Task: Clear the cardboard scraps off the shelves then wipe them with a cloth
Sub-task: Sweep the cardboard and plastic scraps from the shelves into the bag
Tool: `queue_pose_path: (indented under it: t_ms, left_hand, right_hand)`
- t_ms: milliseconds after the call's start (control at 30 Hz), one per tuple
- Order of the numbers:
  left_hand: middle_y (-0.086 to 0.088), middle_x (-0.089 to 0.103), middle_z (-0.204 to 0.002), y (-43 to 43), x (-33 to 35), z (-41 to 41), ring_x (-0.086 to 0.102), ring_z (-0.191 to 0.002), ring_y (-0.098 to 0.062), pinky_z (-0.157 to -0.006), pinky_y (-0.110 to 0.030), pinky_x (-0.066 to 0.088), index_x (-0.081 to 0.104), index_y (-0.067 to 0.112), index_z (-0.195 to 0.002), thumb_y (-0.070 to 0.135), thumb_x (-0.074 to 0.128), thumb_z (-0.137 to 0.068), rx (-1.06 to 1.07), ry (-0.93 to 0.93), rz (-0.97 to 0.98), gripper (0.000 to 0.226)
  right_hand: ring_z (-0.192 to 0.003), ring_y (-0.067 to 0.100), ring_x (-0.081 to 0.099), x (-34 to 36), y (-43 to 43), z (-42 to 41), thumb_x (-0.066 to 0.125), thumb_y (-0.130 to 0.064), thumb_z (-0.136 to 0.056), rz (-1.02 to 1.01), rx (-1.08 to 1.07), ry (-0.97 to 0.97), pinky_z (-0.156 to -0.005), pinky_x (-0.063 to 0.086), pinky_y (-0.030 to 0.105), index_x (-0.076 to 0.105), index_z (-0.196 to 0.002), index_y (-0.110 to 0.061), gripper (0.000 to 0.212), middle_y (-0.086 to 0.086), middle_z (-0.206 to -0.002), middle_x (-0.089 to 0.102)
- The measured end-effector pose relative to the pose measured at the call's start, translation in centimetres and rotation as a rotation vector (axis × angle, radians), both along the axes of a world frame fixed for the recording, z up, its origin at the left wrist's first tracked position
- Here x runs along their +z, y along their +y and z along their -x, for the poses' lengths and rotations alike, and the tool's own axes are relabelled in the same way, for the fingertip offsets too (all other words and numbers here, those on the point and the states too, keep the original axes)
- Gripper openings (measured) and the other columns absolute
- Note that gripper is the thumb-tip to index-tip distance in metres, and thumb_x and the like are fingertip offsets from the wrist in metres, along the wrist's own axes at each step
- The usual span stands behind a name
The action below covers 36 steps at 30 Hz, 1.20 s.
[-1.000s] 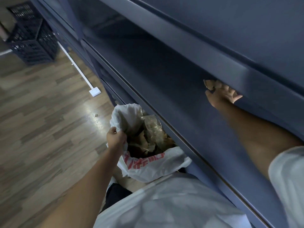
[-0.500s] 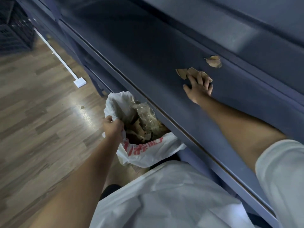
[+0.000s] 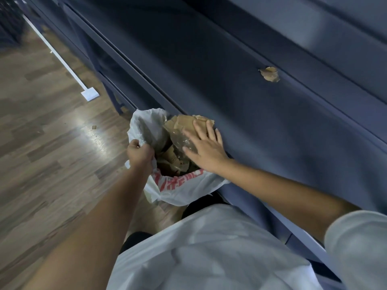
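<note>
The left hand (image 3: 139, 152) is curled tight round the crumpled rim of a thin white plastic bag (image 3: 184, 190) printed with red characters, holding its mouth wide just below the front lip of a long, smooth, matt blue-grey shelf (image 3: 282, 143). The right hand (image 3: 206, 150) lies spread flat, fingers straight and apart, gripping nothing. Its fingertips press on a torn brown cardboard scrap (image 3: 184, 122), flat and ragged-edged, which sits at the shelf's lip and overhangs the bag's mouth. Inside the bag lie more brown cardboard pieces (image 3: 171, 160), jumbled with a crinkled sheet of clear film (image 3: 180, 141) that catches the light. A second small cardboard scrap (image 3: 269, 74), rough-edged and slightly curled, lies well apart from the hands, farther back on the same shelf near its rear edge. Further shelf boards of the same dull blue-grey run above and below in long parallel lines. To the left stretches a wood-grain plank floor (image 3: 41, 164) in mixed browns, with a glossy patch of reflected light. On it stand a slim white bar ending in a flat square foot (image 3: 90, 95), and a tiny brown fragment (image 3: 93, 127) lies nearby. A loose white shirt (image 3: 209, 248) fills the bottom of the view.
</note>
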State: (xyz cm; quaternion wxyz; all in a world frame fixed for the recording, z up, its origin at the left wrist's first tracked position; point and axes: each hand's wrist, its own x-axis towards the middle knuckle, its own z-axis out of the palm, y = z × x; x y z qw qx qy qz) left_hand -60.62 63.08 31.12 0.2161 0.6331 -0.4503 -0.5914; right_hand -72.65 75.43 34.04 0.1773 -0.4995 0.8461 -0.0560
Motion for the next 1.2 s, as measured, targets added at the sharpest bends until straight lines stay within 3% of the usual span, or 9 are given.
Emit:
queue_pose_path:
  t_ms: [100, 200, 333, 567, 667, 833, 933, 1100, 1200]
  left_hand:
    - [-0.003, 0.035, -0.062, -0.3, -0.1, -0.3, 0.032, -0.05, -0.017, -0.046, -0.027, 0.025, 0.038, 0.019, -0.066, -0.011, 0.033, -0.075, 0.022, 0.034, -0.03, 0.031]
    - [-0.003, 0.036, -0.063, -0.5, 0.0, -0.5, 0.034, -0.052, -0.016, -0.047, -0.026, 0.026, 0.038, 0.018, -0.065, -0.014, 0.035, -0.073, 0.044, 0.027, -0.033, 0.033]
    - [-0.004, 0.039, -0.061, -0.3, 0.4, -0.6, 0.037, -0.053, -0.015, -0.047, -0.025, 0.029, 0.039, 0.018, -0.063, -0.015, 0.035, -0.073, 0.05, 0.04, 0.01, 0.035]
    - [-0.003, 0.038, -0.06, -0.2, 0.5, 0.2, 0.036, -0.052, -0.015, -0.047, -0.023, 0.029, 0.039, 0.017, -0.062, -0.015, 0.036, -0.074, 0.039, 0.024, 0.05, 0.034]
    - [-0.003, 0.04, -0.061, -0.4, 0.7, 0.3, 0.037, -0.054, -0.014, -0.048, -0.022, 0.031, 0.04, 0.018, -0.063, -0.014, 0.037, -0.074, 0.044, 0.016, 0.043, 0.034]
    - [-0.002, 0.04, -0.063, -0.6, 0.8, 0.3, 0.037, -0.055, -0.014, -0.048, -0.023, 0.029, 0.042, 0.017, -0.065, -0.012, 0.037, -0.073, 0.024, -0.02, 0.044, 0.031]
    - [-0.003, 0.04, -0.063, -0.6, 1.0, 0.2, 0.037, -0.054, -0.014, -0.047, -0.022, 0.029, 0.045, 0.015, -0.072, -0.013, 0.037, -0.074, 0.014, -0.019, 0.042, 0.029]
    - [-0.002, 0.041, -0.063, -0.9, 1.0, 0.4, 0.038, -0.055, -0.013, -0.048, -0.023, 0.033, 0.042, 0.017, -0.066, -0.014, 0.038, -0.074, 0.015, -0.025, 0.034, 0.033]
    - [-0.003, 0.043, -0.065, -0.9, 0.9, 0.8, 0.041, -0.057, -0.014, -0.049, -0.023, 0.036, 0.044, 0.017, -0.068, -0.014, 0.038, -0.075, 0.016, -0.024, 0.034, 0.033]
  right_hand:
    - [-0.142, 0.025, 0.007, 0.7, 0.4, -1.0, 0.037, -0.045, -0.093, 0.12, 0.099, 0.004, -0.111, 0.01, 0.041, 0.029, -0.143, -0.031, 0.052, 0.0, -0.158, 0.007]
    - [-0.138, 0.029, 0.02, 1.6, -1.5, 3.0, 0.042, -0.039, -0.092, 0.218, -0.041, 0.121, -0.107, 0.019, 0.043, 0.035, -0.141, -0.025, 0.051, 0.004, -0.156, 0.016]
    - [-0.14, 0.034, 0.015, 2.6, -3.8, 12.7, 0.046, -0.034, -0.09, 0.097, -0.4, 0.216, -0.111, 0.018, 0.048, 0.029, -0.144, -0.017, 0.058, 0.01, -0.157, 0.011]
    - [-0.143, 0.037, 0.001, 2.2, -2.3, 22.6, 0.041, -0.046, -0.092, -0.106, -0.618, 0.275, -0.117, 0.007, 0.049, 0.01, -0.148, -0.008, 0.074, 0.019, -0.156, 0.001]
    - [-0.145, 0.03, 0.001, 2.0, -2.0, 24.1, 0.037, -0.048, -0.094, -0.103, -0.631, 0.209, -0.116, 0.01, 0.048, 0.007, -0.149, -0.009, 0.073, 0.013, -0.157, 0.0]
    - [-0.143, 0.029, 0.014, 1.3, -2.0, 24.4, 0.028, -0.051, -0.095, -0.153, -0.543, 0.263, -0.116, 0.014, 0.047, 0.031, -0.141, -0.002, 0.067, 0.013, -0.153, 0.022]
    - [-0.141, 0.034, 0.017, 1.4, -1.8, 24.2, 0.029, -0.052, -0.095, -0.148, -0.571, 0.324, -0.115, 0.017, 0.048, 0.028, -0.143, -0.005, 0.067, 0.014, -0.153, 0.02]
    - [-0.144, 0.031, 0.002, 1.7, -2.0, 24.3, 0.028, -0.054, -0.094, -0.14, -0.595, 0.291, -0.117, 0.008, 0.045, 0.009, -0.149, -0.01, 0.072, 0.013, -0.157, 0.001]
    - [-0.144, 0.031, 0.007, 1.9, -2.5, 24.1, 0.025, -0.056, -0.093, -0.189, -0.546, 0.383, -0.117, 0.013, 0.043, 0.019, -0.147, -0.007, 0.073, 0.013, -0.155, 0.011]
